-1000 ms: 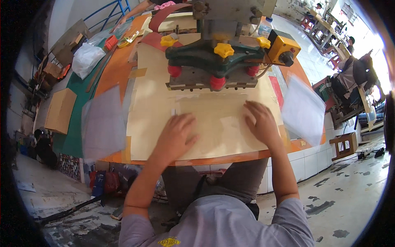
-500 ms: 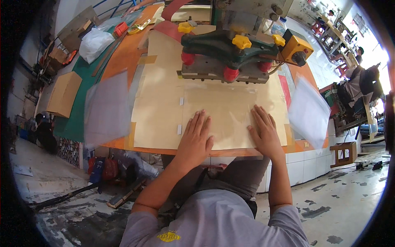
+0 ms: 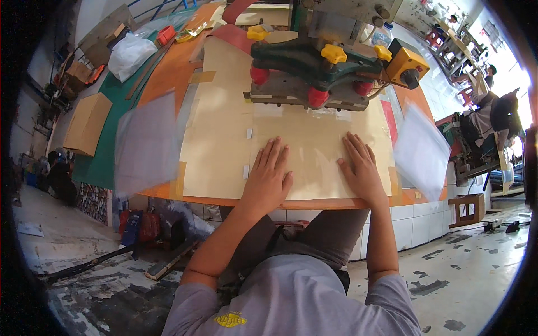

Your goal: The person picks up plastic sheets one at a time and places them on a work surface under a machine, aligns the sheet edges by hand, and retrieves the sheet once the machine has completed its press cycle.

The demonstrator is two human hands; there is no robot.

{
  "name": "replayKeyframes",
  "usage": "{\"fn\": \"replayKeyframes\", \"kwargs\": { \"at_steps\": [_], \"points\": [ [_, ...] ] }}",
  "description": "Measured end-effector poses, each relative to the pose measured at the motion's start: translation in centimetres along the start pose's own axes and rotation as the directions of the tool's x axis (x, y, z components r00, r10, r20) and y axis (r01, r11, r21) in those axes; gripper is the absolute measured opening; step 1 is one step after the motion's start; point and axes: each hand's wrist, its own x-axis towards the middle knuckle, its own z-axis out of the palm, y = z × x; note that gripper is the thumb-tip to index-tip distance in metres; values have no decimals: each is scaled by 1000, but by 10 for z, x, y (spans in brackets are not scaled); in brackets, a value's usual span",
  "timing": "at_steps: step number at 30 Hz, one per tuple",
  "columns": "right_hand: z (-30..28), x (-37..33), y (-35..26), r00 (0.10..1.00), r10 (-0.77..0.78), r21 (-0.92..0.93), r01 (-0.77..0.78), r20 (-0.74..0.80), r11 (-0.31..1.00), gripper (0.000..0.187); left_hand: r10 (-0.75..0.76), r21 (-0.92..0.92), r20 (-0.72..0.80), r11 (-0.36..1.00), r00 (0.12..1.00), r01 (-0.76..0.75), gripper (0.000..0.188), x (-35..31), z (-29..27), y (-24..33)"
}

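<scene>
My left hand [image 3: 268, 178] lies flat, fingers stretched forward, on what looks like a thin clear plastic sheet [image 3: 316, 148] over a beige board [image 3: 216, 148]. To its right, my right hand [image 3: 362, 172] presses flat in the same way, thumb apart from the fingers. Neither hand grips anything. Two small white tabs [image 3: 249, 133] sit on the board just left of the sheet. Beyond my fingertips hangs a press head with a dark green frame [image 3: 319, 67], red knobs, yellow knobs and a flat metal plate [image 3: 286, 92]. The sheet's far edge is hard to make out.
Stacks of clear plastic sheets lie at the left [image 3: 147, 143] and right [image 3: 421, 151] of the orange table top [image 3: 159, 84]. Farther left are a cardboard box [image 3: 88, 124] and a white plastic bag [image 3: 129, 59]. A yellow control box [image 3: 404, 64] sits beside the press.
Both my hands have slid a little forward toward the press, still flat. The clear sheet appears to have shifted forward beneath them.
</scene>
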Motion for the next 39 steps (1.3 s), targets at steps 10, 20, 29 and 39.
{"fn": "replayKeyframes", "kwargs": {
  "at_steps": [10, 20, 29, 39],
  "points": [
    [2, 1, 1, 1000, 4, 11, -4, -15, 1000, 59, 3, 4, 2, 1000, 1000, -3, 63, 3, -1, -1],
    [-1, -5, 4, 998, 18, 133, -10, -61, 991, 53, 5, -8, -24, 1000, 1000, -5, 60, 1, -24, 0],
    [-9, -40, 8, 971, 131, 276, -71, -202, 959, 38, -24, -98, -132, 995, 991, 11, 50, -52, -54, -56],
    [-8, -39, 6, 951, 200, 350, -108, -237, 930, 29, -60, 18, -455, 997, 888, 77, 43, -74, -31, -52]
  ]
}}
